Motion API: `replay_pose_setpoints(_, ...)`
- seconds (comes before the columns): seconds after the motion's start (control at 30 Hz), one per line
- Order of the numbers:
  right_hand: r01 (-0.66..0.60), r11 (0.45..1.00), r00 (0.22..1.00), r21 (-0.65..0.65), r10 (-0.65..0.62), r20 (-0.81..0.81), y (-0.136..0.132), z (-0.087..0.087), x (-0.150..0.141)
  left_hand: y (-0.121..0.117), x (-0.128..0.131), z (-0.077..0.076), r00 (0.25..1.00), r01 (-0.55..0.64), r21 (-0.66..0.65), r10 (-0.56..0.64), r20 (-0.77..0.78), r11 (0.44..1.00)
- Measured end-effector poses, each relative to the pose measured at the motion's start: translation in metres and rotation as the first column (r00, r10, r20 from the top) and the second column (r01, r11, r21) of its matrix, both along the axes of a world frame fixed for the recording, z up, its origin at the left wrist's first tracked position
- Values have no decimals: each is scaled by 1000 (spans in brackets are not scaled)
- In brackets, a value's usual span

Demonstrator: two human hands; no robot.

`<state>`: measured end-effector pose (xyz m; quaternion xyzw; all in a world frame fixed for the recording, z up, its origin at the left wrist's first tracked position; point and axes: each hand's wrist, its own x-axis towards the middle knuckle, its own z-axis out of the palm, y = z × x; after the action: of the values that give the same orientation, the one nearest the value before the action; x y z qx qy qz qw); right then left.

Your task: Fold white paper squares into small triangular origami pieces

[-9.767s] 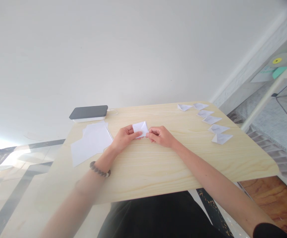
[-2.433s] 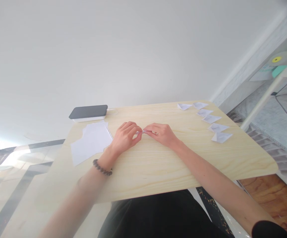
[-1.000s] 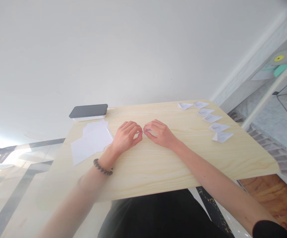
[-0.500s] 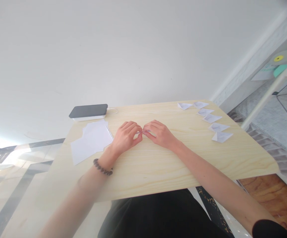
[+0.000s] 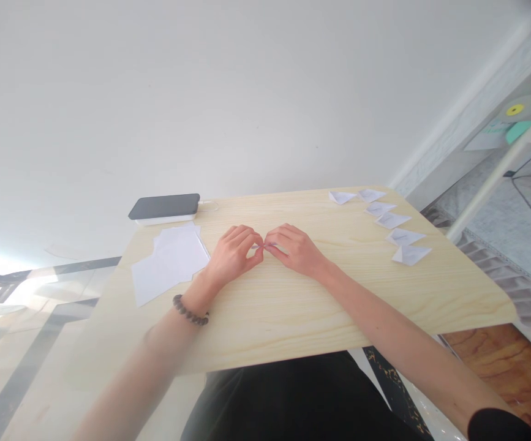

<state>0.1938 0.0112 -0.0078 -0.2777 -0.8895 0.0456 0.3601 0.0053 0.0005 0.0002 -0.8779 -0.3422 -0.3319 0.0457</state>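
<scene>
My left hand [image 5: 236, 252] and my right hand [image 5: 296, 248] meet fingertip to fingertip over the middle of the table. Each pinches one side of a small folded piece of paper [image 5: 256, 247], mostly covered by the fingers. Thin white slivers of it show between thumb and forefinger on both sides. A beaded bracelet circles my left wrist. Beside my left hand lies a loose pile of white paper sheets [image 5: 173, 257]. Over to the right rest several folded paper boats [image 5: 411, 255], set out in a slanting row.
At the table's back left a dark phone [image 5: 165, 206] lies on a white block, with a white cable beside it. The light wooden table [image 5: 269, 324] backs onto a white wall. A pale metal pole [image 5: 488, 187] stands past the right edge.
Both hands hold almost the same pinch and place as before. Only a very slight shift of the whole view shows; the sheets and paper boats lie where they were.
</scene>
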Motion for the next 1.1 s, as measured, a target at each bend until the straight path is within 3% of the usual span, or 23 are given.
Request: replay_pose_setpoints(1.1, 25, 1000, 1000, -4, -25, 13, 1, 3, 2, 0, -2, 2, 998, -37, -14, 37, 41, 999)
